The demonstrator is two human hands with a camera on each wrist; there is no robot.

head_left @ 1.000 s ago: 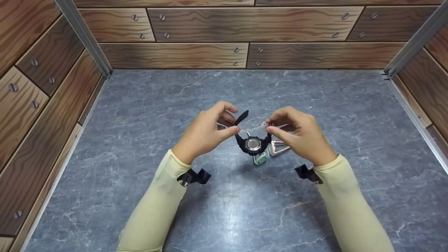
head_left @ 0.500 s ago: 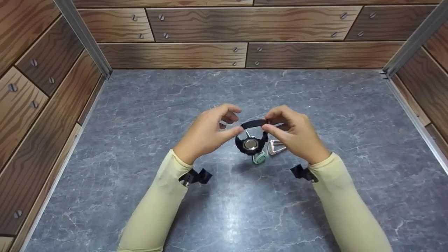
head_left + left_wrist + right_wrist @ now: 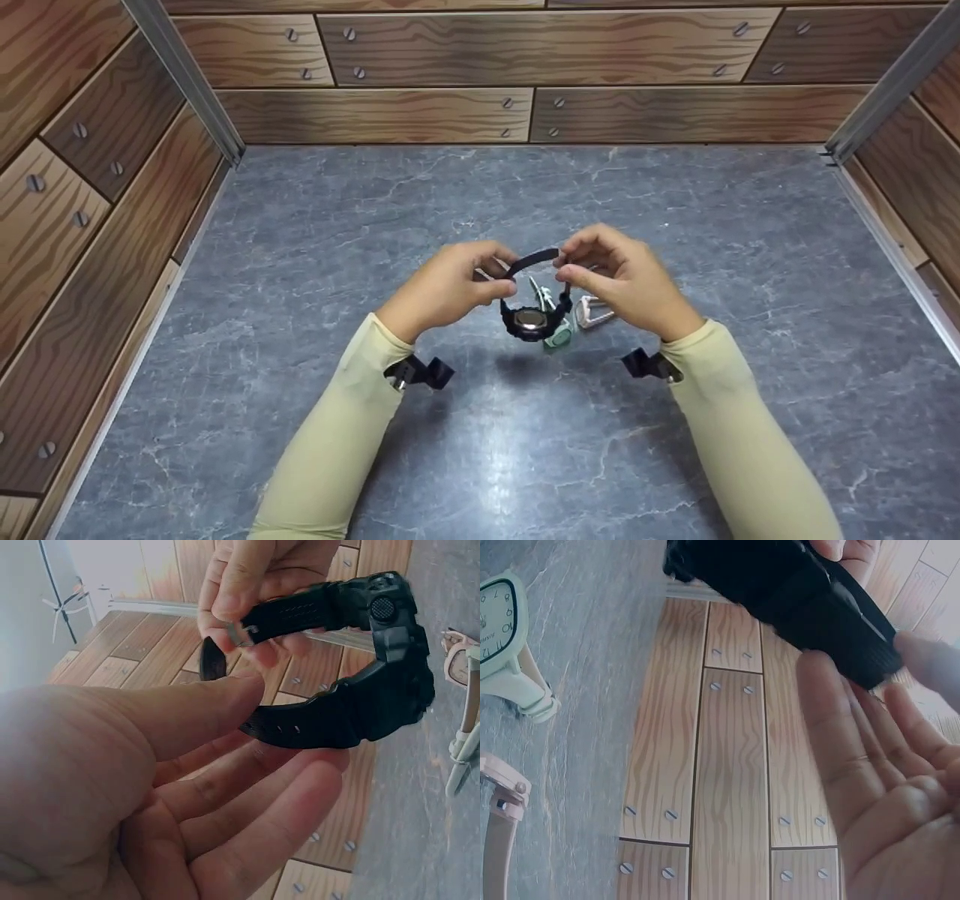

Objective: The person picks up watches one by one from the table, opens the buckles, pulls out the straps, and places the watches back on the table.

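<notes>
A black wristwatch (image 3: 531, 322) with a chunky case hangs between both hands above the table, case down and strap up in a loop. My left hand (image 3: 454, 285) pinches the holed strap (image 3: 300, 727) between thumb and fingers, and the strap's free tip curves toward the right hand. With thumb and fingertips, my right hand (image 3: 626, 277) grips the buckle end of the other strap; the metal buckle (image 3: 238, 634) shows beside its thumb in the left wrist view. Behind the case lies a mint green watch (image 3: 499, 622), partly covered in the head view.
A pale pink watch (image 3: 594, 311) lies on the grey marbled table (image 3: 360, 225), close by the green one and partly behind the right hand. Wood-patterned walls (image 3: 525, 45) with metal corner posts enclose the table at the back and sides.
The strap's free tip has swung from pointing up beside the left hand across to the right hand. The case has tipped and sunk slightly, and the left hand has lowered a little.
</notes>
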